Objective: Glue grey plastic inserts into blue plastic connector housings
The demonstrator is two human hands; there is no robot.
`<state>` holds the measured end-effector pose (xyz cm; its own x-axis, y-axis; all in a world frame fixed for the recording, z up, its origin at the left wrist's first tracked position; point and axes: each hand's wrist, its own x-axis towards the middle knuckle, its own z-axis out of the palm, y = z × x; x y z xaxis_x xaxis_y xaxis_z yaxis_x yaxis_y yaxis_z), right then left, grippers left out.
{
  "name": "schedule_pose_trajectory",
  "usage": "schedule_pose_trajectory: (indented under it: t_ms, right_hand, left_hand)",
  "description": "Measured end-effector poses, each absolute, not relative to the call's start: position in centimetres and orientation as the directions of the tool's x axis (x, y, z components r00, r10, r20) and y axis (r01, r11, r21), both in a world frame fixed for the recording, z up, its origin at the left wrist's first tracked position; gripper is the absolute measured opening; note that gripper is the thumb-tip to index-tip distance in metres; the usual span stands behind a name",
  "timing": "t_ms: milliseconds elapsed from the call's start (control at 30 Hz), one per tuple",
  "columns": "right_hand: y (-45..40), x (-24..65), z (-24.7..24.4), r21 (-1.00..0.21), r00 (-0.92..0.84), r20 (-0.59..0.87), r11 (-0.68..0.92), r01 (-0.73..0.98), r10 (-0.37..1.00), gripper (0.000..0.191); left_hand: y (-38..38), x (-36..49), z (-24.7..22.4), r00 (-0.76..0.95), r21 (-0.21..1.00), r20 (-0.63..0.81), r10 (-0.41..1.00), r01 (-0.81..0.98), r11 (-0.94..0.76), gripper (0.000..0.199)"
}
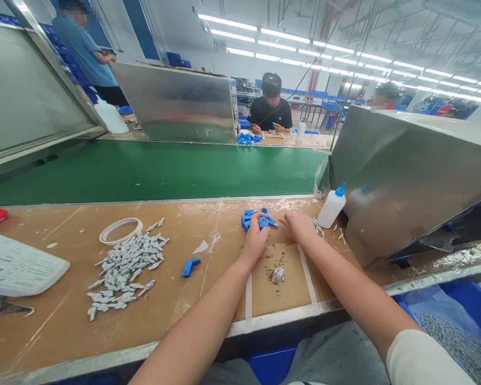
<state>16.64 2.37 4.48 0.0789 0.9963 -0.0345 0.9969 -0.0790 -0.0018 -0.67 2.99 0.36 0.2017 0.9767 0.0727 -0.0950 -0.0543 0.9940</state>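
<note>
My left hand [257, 238] is closed around a blue plastic part [263, 222] at the near side of a small group of blue parts [247, 218]. A pointed grey tip shows at the right end of the piece in its fingers. My right hand [299, 227] is just to the right, its fingers pinched together; whatever they may hold is too small to make out. One more blue part [191, 267] lies alone to the left. Further left is a heap of grey plastic pieces [130, 262]. A small round metal piece [278, 276] sits on the cardboard between my forearms.
A white squeeze bottle [332, 207] with a blue cap stands right of my hands, beside a metal box [409, 182]. A tape roll [121, 231] and a white jug [22, 266] lie left. Beyond runs a green belt [208, 168]; a person [269, 109] sits across it.
</note>
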Motion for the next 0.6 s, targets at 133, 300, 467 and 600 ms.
schedule_pose_trajectory:
  t_ms: [133,300,467,600]
  right_hand:
    - [0.8,20.6,5.5,0.101,0.199,-0.048,-0.193,0.976,0.979,0.023]
    - [-0.6,23.2,4.0,0.168,0.208,-0.056,-0.196,0.966,0.977,0.022]
    - [-0.3,23.2,2.7,0.200,0.240,-0.060,-0.224,0.954,0.969,0.027]
    - [-0.2,23.4,2.6,0.219,0.244,-0.078,-0.222,0.950,0.967,0.026]
  left_hand:
    - [3.0,-0.3,1.5,0.304,0.933,0.042,0.952,-0.352,0.072,0.042]
    - [2.9,-0.5,2.4,0.406,0.864,0.035,0.913,-0.471,0.176,0.053]
    - [2.8,-0.5,2.1,0.402,0.844,0.064,0.913,-0.510,0.165,0.046]
    - [2.9,-0.4,1.9,0.426,0.802,0.046,0.904,-0.555,0.221,0.040]
